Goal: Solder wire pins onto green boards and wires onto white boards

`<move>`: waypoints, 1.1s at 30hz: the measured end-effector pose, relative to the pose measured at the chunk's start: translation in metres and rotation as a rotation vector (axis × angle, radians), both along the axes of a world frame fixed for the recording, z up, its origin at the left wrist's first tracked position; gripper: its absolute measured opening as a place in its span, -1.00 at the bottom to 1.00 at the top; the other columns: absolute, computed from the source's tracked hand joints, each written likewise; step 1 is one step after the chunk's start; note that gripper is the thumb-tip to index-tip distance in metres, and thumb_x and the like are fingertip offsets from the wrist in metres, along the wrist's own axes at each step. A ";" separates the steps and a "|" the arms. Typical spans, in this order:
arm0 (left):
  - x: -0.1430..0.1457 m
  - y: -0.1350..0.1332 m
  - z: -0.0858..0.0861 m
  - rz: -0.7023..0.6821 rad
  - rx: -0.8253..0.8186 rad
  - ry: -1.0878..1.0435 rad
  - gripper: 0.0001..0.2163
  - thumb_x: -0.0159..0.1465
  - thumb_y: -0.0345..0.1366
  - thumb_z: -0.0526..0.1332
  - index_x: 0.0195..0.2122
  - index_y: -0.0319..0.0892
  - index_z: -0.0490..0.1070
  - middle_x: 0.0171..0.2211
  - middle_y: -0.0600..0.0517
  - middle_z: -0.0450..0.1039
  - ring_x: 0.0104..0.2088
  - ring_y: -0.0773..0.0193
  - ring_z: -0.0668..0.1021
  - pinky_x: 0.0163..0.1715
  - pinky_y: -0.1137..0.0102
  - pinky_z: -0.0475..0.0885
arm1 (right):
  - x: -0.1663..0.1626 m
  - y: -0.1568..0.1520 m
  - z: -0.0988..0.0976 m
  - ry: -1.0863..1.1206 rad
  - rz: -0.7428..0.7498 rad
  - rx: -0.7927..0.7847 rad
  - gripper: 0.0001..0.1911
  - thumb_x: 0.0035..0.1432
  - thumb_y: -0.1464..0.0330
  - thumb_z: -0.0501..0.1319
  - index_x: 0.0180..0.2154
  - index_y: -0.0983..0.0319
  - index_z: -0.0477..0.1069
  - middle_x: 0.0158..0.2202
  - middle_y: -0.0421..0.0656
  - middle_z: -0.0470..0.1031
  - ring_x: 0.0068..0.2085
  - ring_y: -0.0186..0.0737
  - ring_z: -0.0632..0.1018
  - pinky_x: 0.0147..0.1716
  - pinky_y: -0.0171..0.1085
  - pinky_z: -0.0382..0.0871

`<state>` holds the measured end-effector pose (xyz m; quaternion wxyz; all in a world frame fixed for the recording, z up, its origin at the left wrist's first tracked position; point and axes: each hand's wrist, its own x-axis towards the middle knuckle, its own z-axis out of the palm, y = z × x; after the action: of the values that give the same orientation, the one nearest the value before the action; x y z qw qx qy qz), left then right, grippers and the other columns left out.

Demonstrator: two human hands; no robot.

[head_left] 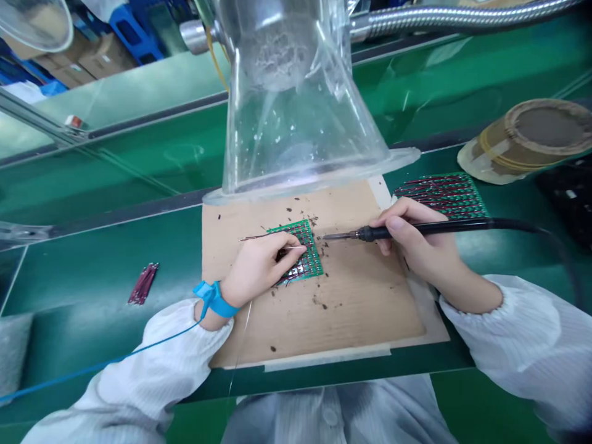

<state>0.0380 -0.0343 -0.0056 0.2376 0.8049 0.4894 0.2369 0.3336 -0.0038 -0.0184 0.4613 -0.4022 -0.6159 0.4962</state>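
My right hand [419,240] is closed around the black handle of a soldering iron [393,230], whose bare tip points left and stops just short of a green circuit board [314,250]. That board lies on a brown cardboard sheet [361,296], with dark red wires on it. Over the board's left part rests my left hand [272,256], thumb and forefinger pinched on a thin strand of solder wire [248,317]. The strand trails down past the wrist towards the bench's front edge. My left hand hides much of the board.
A clear fume hood [296,135] hangs low behind the board. At right are a second wired circuit board [453,194] and a taped brown container [518,145]. A bundle of dark red wires [143,283] lies left. A blue wrist strap cord [152,345] runs off left.
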 end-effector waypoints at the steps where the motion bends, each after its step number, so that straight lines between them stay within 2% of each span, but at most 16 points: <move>1: 0.000 0.000 0.000 0.000 0.003 0.004 -0.87 0.47 -0.26 0.24 -0.22 -0.13 0.51 -0.35 0.10 0.61 -0.34 0.33 0.62 -0.26 0.44 0.47 | 0.000 0.000 -0.001 0.010 0.002 -0.006 -0.77 0.40 0.16 0.26 -0.26 0.14 0.54 -0.52 -0.25 0.44 -0.55 -0.33 0.44 -0.57 -0.26 0.25; 10: 0.001 0.000 0.000 -0.001 -0.050 -0.007 -0.92 0.42 -0.31 0.30 -0.26 -0.12 0.49 -0.40 0.14 0.53 -0.40 0.35 0.55 -0.31 0.45 0.41 | 0.003 -0.003 -0.001 -0.034 0.023 -0.055 -0.77 0.39 0.13 0.27 -0.27 0.09 0.57 -0.51 -0.23 0.47 -0.57 -0.30 0.43 -0.62 -0.25 0.21; 16: 0.003 -0.001 -0.001 -0.038 -0.022 0.019 -0.89 0.42 -0.36 0.27 -0.30 -0.13 0.45 -0.33 0.12 0.55 -0.37 0.34 0.54 -0.34 0.43 0.35 | 0.002 -0.006 0.003 -0.089 0.058 -0.021 -0.78 0.38 0.14 0.28 -0.27 0.09 0.58 -0.55 -0.23 0.46 -0.55 -0.26 0.45 -0.57 -0.23 0.28; 25: 0.006 -0.003 -0.001 -0.020 -0.011 0.090 -0.86 0.43 -0.35 0.24 -0.32 -0.15 0.44 -0.35 0.10 0.49 -0.36 0.33 0.52 -0.37 0.42 0.30 | 0.004 -0.007 0.001 -0.145 0.120 0.104 -0.86 0.39 0.30 0.26 -0.21 0.19 0.57 -0.47 -0.22 0.53 -0.53 -0.39 0.48 -0.56 -0.35 0.30; 33: 0.009 -0.007 -0.002 0.009 -0.004 0.136 -0.87 0.43 -0.35 0.23 -0.31 -0.15 0.42 -0.35 0.10 0.48 -0.36 0.33 0.50 -0.39 0.41 0.26 | 0.003 -0.008 0.000 -0.173 0.120 0.106 -0.87 0.40 0.30 0.25 -0.20 0.13 0.57 -0.45 -0.22 0.54 -0.52 -0.34 0.47 -0.56 -0.29 0.29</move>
<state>0.0466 -0.0410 -0.0072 0.2046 0.8165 0.5084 0.1817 0.3367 -0.0116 -0.0183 0.3966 -0.3808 -0.7018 0.4529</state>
